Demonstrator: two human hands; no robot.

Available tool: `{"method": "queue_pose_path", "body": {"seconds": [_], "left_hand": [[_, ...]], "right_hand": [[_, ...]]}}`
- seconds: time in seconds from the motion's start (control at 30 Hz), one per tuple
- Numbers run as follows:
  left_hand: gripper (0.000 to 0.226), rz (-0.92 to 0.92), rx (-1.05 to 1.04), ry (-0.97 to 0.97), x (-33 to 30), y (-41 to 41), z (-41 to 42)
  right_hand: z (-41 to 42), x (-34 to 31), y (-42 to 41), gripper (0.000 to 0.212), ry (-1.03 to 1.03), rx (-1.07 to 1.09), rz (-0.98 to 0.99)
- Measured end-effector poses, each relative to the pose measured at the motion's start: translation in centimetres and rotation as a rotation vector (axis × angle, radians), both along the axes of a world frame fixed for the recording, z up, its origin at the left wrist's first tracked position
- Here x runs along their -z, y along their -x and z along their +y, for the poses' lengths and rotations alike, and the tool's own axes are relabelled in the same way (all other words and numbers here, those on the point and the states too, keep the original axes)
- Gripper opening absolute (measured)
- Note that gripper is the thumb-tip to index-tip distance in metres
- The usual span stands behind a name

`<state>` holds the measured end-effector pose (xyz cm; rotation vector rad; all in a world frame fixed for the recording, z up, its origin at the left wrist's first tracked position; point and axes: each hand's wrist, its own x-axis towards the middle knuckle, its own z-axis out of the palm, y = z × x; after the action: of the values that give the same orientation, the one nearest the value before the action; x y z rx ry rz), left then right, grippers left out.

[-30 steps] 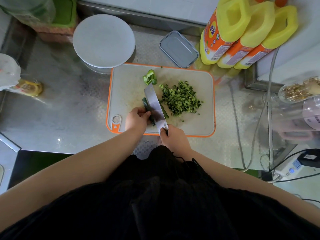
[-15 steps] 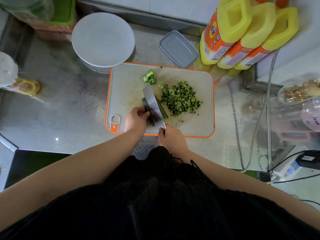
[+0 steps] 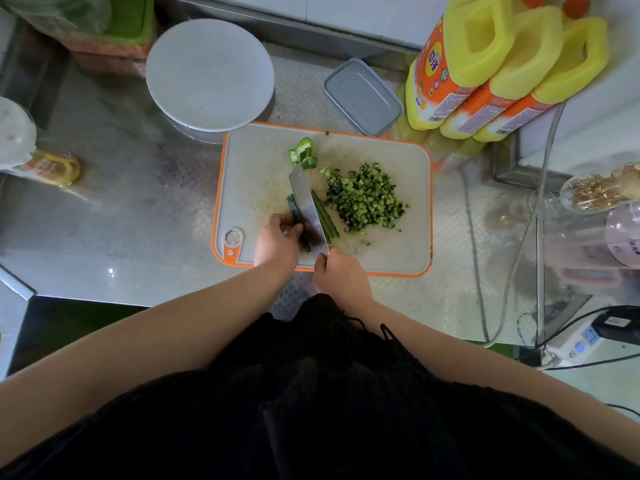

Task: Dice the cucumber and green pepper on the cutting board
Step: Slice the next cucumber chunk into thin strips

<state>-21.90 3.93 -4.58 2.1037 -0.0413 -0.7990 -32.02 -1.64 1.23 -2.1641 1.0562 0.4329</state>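
A white cutting board (image 3: 263, 174) with an orange rim lies on the steel counter. A heap of diced cucumber (image 3: 365, 202) covers its right half. A green pepper piece (image 3: 304, 155) lies near the far edge. My left hand (image 3: 277, 239) holds a dark cucumber piece (image 3: 294, 207) down on the board. My right hand (image 3: 341, 275) grips the handle of a cleaver (image 3: 308, 213), whose blade stands along the cucumber. Thin cucumber strips (image 3: 325, 218) lie just right of the blade.
A round white lid (image 3: 209, 72) covers a bowl behind the board. A grey lidded box (image 3: 362, 97) and three yellow jugs (image 3: 485, 71) stand at the back right. Cables (image 3: 485, 271) and a power strip (image 3: 581, 344) lie at right. A plastic-wrapped jar (image 3: 52, 166) sits left.
The cleaver has shifted slightly left across the cucumber piece, and one more strip lies to the right of the blade. Both hands keep their hold.
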Motion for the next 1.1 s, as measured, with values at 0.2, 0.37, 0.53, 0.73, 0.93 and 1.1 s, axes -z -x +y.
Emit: {"method": "queue_pose_path", "body": {"seconds": [0.2,0.37,0.53,0.73,0.93,1.1], "left_hand": [[0.022,0.001,0.028,-0.008,0.2,-0.2,0.2],[0.023,0.024,0.01,0.01,-0.1,-0.3,0.1],[0.053,0.003,0.049,0.021,0.0,0.0,0.1],[0.056,-0.015,0.103,0.029,0.5,0.1,0.3],[0.054,-0.016,0.102,0.032,0.6,0.1,0.2],[0.055,-0.034,0.111,0.025,0.6,0.1,0.2]], "right_hand": [[0.4,0.2,-0.7,0.029,0.04,-0.02,0.006],[0.4,0.3,-0.7,0.027,0.056,-0.013,0.022],[0.3,0.1,-0.8,0.026,0.054,-0.027,0.033],[0.3,0.1,-0.9,0.025,0.046,-0.034,0.041],[0.6,0.3,-1.1,0.022,0.05,-0.023,0.063],[0.7,0.4,-1.7,0.021,0.069,-0.018,0.043]]}}
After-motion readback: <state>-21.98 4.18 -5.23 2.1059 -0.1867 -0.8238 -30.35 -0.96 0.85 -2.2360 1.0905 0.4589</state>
